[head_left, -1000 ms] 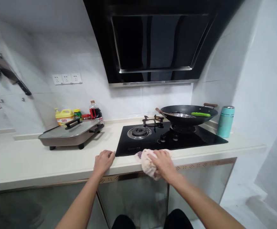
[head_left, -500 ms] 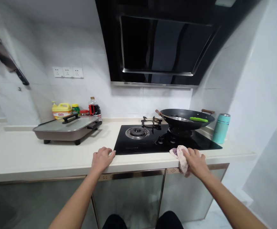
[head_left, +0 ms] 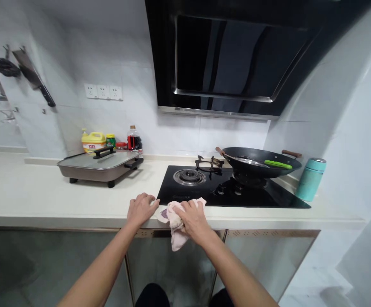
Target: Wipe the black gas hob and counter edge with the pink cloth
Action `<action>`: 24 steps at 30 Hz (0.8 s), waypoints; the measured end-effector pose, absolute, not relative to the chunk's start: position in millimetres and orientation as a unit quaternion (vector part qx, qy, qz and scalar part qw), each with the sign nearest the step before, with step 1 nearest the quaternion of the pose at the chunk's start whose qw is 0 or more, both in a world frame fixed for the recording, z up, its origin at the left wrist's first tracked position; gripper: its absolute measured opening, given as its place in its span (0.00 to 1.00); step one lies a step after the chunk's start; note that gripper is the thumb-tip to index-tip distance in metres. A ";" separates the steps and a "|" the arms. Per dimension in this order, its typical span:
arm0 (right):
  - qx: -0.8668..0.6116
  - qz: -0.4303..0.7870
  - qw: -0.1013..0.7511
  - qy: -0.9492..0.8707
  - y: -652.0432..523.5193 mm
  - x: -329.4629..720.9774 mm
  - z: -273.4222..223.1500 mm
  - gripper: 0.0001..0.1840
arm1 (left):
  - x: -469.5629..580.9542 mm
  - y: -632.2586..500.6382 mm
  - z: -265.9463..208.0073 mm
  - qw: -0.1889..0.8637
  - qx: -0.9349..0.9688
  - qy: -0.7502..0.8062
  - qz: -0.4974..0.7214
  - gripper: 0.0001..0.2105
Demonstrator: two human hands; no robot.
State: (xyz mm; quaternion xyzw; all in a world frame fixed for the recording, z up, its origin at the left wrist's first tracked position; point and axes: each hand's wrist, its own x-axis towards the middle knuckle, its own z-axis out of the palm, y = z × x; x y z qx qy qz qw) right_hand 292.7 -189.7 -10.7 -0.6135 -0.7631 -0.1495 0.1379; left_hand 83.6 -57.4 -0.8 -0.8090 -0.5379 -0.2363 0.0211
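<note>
My right hand [head_left: 194, 221] grips a crumpled pale pink cloth [head_left: 176, 219] at the front edge of the counter, just before the black glass cooktop [head_left: 185, 192]. Part of the cloth droops over the counter edge. My left hand [head_left: 141, 209] lies on the white countertop [head_left: 86, 202] by the cooktop's front left corner, its fingers loosely spread and holding nothing. A removed burner grate [head_left: 209, 164] stands at the back of the cooktop, and the left burner [head_left: 189, 177] is bare.
On the right burner sits a large black wok [head_left: 252, 164] with a green-handled utensil [head_left: 277, 164] inside. A turquoise flask [head_left: 311, 179] stands right of it. Left is a lidded electric pan [head_left: 100, 166], bottles behind it. The range hood [head_left: 223, 64] hangs above.
My right hand has slid the cloth left along the counter's front edge, from below the wok to near my left hand. My left hand stays by the cooktop corner. The view has shifted slightly.
</note>
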 end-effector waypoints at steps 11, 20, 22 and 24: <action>-0.722 -0.131 0.300 -0.609 -160.7 317.1 22.6 0.35 | 85.1 -57.3 -1.7 0.026 -0.809 -0.538 -0.236 0.19; -0.646 -0.125 0.206 -0.725 -148.3 274.8 8.6 0.29 | 83.9 -59.2 0.1 0.027 -0.809 -0.538 -0.235 0.19; -0.652 -0.134 0.195 -0.721 -146.0 283.0 9.0 0.28 | 82.6 -59.0 0.9 0.022 -0.811 -0.535 -0.233 0.20; -0.663 -0.137 0.186 -0.712 -145.7 298.1 10.2 0.27 | 80.9 -58.3 1.6 0.017 -0.815 -0.533 -0.228 0.21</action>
